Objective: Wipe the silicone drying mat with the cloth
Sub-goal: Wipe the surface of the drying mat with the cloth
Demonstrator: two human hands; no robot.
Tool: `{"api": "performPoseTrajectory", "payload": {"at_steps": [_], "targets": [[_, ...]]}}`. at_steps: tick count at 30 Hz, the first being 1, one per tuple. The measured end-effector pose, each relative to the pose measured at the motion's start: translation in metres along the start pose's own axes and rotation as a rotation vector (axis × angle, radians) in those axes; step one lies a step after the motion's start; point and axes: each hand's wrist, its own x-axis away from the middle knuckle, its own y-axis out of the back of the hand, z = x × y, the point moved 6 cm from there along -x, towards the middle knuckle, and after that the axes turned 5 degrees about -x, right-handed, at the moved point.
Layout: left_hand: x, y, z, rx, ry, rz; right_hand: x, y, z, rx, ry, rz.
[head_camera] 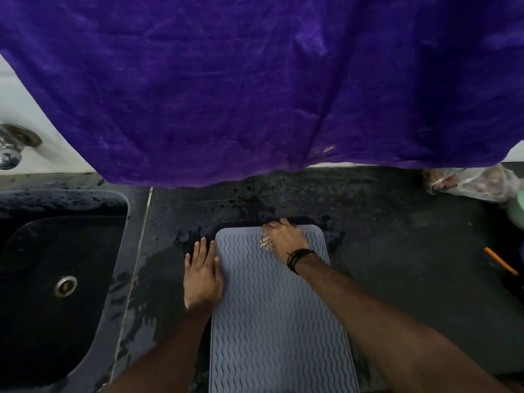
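Observation:
A grey silicone drying mat [272, 316] with a wavy ribbed surface lies lengthwise on the dark counter in front of me. My right hand [285, 236] is at the mat's far edge, fingers curled over a small patterned cloth [266, 241] that peeks out under the palm. My left hand [202, 275] lies flat with straight fingers on the mat's left edge and the wet counter beside it.
A dark sink [56, 279] with a metal drain sits to the left, a tap [14, 146] above it. A large purple fabric [255, 80] hangs over the far counter. A plastic bag [467, 182] and an orange pencil [500, 260] lie at the right.

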Motion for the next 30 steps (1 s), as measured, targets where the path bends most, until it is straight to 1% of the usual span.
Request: {"api": "performPoseTrajectory", "payload": {"at_steps": [5, 6, 8, 11, 14, 16, 20, 22, 25, 26, 28, 30], "targets": [[0.001, 0.0, 0.0, 0.019, -0.001, 0.003, 0.031, 0.006, -0.039, -0.025, -0.156, -0.093], [0.0, 0.0, -0.001, 0.025, -0.004, 0.005, 0.036, 0.005, -0.045, -0.031, -0.19, -0.085], [0.001, 0.001, -0.001, 0.048, -0.008, 0.009, 0.046, 0.002, -0.052, -0.04, -0.238, -0.014], [0.001, 0.004, -0.001, 0.098, -0.001, 0.03, 0.054, 0.005, -0.052, -0.074, -0.252, 0.043], [0.002, 0.009, -0.001, 0.096, 0.025, 0.079, 0.06, 0.012, -0.048, -0.355, -0.27, -0.016], [0.007, 0.015, -0.004, 0.07, 0.03, 0.083, 0.065, 0.015, -0.043, -0.534, -0.307, -0.066], [0.023, 0.029, -0.003, 0.04, 0.031, 0.089, 0.077, 0.015, -0.038, -0.86, -0.499, -0.184], [0.033, 0.037, 0.001, 0.018, 0.035, 0.088, 0.084, 0.015, -0.032, -1.009, -0.539, -0.213], [0.045, 0.045, 0.005, -0.019, 0.049, 0.105, 0.091, 0.015, -0.016, -1.219, -0.586, -0.202], [0.048, 0.047, 0.004, -0.03, 0.052, 0.115, 0.094, 0.013, -0.01, -1.343, -0.629, -0.197], [0.05, 0.053, -0.002, -0.04, 0.053, 0.129, 0.098, 0.006, 0.004, -1.67, -0.703, -0.142], [0.05, 0.059, -0.012, -0.039, 0.045, 0.127, 0.099, 0.001, 0.015, -1.91, -0.704, -0.045]]}}
